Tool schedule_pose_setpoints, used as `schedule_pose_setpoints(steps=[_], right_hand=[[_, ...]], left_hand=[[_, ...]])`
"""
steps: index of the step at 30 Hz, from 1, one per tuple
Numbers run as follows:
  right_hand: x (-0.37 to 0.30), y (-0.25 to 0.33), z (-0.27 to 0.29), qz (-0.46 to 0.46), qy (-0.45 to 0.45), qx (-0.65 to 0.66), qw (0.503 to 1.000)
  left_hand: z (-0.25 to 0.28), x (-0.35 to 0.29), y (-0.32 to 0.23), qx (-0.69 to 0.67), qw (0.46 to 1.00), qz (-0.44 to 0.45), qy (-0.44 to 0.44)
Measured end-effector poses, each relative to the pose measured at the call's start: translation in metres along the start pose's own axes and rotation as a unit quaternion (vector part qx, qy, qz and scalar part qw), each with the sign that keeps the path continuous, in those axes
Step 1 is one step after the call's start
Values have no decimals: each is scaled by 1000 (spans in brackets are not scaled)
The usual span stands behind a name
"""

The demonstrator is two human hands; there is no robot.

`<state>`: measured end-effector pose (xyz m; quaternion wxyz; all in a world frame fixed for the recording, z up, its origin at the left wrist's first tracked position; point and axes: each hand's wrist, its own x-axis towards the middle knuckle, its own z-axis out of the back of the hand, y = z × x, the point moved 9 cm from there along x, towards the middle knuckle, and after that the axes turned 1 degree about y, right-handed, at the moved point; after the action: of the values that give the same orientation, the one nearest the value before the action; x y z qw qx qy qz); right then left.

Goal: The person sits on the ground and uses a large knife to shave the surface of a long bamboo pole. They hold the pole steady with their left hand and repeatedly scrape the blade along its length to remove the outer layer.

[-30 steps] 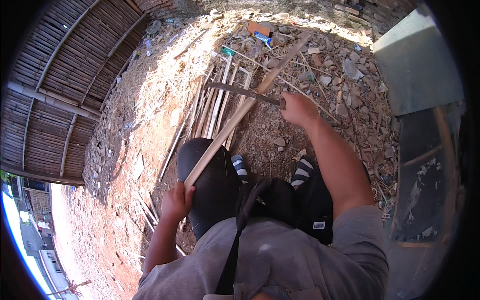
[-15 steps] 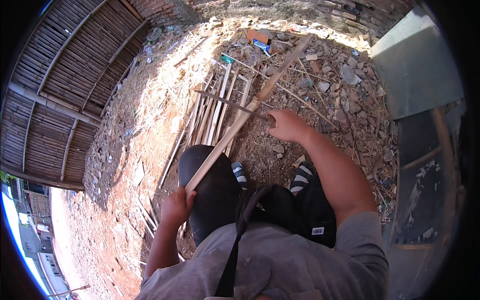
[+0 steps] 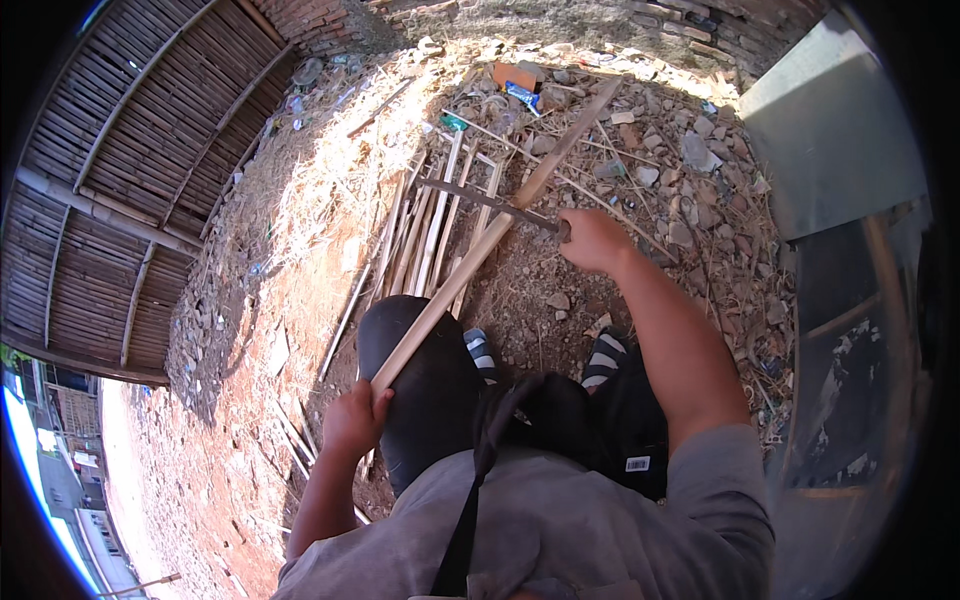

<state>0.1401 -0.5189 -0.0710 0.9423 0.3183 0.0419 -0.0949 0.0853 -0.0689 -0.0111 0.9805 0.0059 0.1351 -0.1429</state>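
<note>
My left hand [image 3: 353,420] is closed round the near end of a long bamboo slat [image 3: 430,318], beside my left knee. The slat rests over my left thigh and slants up and away to the right, its far part darker than its near part. In my right hand [image 3: 595,242] is the handle of a machete [image 3: 465,193], the fingers wrapped round it. Its dark blade points left and crosses the slat near the middle, touching or very close to it. Below the blade tip lies a bundle of split bamboo strips [image 3: 428,232] on the ground.
Stones and rubble [image 3: 690,210] cover the ground ahead and right, with a blue wrapper [image 3: 522,95] among them. A woven bamboo wall [image 3: 120,180] stands left, a brick wall [image 3: 690,30] at the back, and a grey panel [image 3: 830,130] at right. My sandalled feet [image 3: 606,358] are close below.
My right hand has moved a little to the right, drawing the machete with it across the slat. The slat's far end has dipped slightly; my left hand keeps its hold.
</note>
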Motion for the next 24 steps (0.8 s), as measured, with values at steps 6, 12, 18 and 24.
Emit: schedule_pose_setpoints(steps=[6,12,18,24], right_hand=[[-16,6,-3,42,-6,139,989],[-51,112,-15,163,42,-31,985],[-10,11,17,-5,-40,-68,997],[-9,-99,58,-190,-125,34,973]], left_hand=[[2,4,-6,-13,1000,-9,-7],[-2,1,-2,-32,999,-16,-16],[-11,-13,15,-10,1000,9,7],[4,1,9,32,999,-18,12]])
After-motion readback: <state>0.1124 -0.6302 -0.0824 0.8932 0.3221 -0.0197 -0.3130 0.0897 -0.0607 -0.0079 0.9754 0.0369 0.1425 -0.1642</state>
